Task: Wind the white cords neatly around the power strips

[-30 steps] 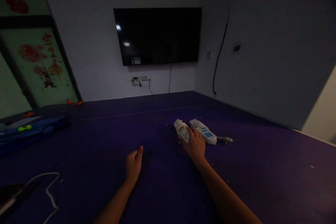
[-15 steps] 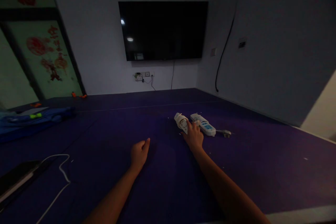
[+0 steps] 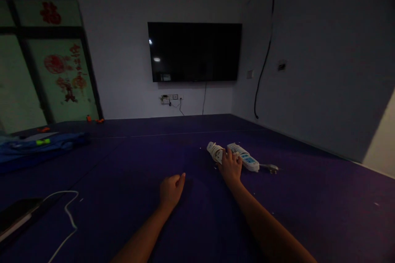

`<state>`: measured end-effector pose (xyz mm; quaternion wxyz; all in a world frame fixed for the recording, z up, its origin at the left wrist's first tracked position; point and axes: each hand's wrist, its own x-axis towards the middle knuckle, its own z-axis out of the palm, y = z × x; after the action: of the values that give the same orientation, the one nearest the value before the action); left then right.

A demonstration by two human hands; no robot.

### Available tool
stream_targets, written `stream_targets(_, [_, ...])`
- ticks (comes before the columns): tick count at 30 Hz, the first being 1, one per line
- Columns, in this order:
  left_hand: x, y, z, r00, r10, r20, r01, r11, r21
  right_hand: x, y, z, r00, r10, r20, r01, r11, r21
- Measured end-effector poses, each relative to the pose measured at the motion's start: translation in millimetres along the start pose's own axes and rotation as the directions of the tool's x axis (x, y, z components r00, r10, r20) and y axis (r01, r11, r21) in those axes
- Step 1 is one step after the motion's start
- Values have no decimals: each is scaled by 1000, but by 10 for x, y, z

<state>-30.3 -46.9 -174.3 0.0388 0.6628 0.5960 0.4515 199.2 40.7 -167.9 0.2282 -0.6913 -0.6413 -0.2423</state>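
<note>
Two white power strips, each with its cord wound around it, lie side by side on the purple surface (image 3: 191, 201). My right hand (image 3: 231, 167) reaches over the near end of the left power strip (image 3: 215, 152), its fingers bent down onto it; part of their grip is hidden. Just right of that hand is the second power strip (image 3: 250, 162), with blue socket panels. Its plug (image 3: 272, 168) rests at the end of a short length of cord. My left hand (image 3: 171, 189) is closed in a loose fist, thumb on top, with nothing visible in it.
At the left are a dark device (image 3: 18, 213) with a white cable (image 3: 70, 213) and a blue cloth bundle (image 3: 61, 141). Small orange objects (image 3: 99, 121) lie near the door. A television (image 3: 194, 51) hangs on the wall; a black cable (image 3: 264, 63) dangles at the right.
The camera view has tilted up slightly, so everything sits lower in the picture. My right hand stays at the left power strip, and my left hand remains closed.
</note>
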Motion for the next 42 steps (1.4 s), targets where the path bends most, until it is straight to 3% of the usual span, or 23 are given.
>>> stream_targets(12, [21,-3,15,1000,20,-4,-20,1000,9,8,3,-50,996,76,51,-77,997,16])
stream_targets(25, [23,-13,22,998,19,55,-21,999,47,97,101,-60,969,151,197,-170,982,82])
stream_targets(42, [40,-34,28,997,21,70,-24,999,40,90,105,-82,968,144,206,-174,975,137])
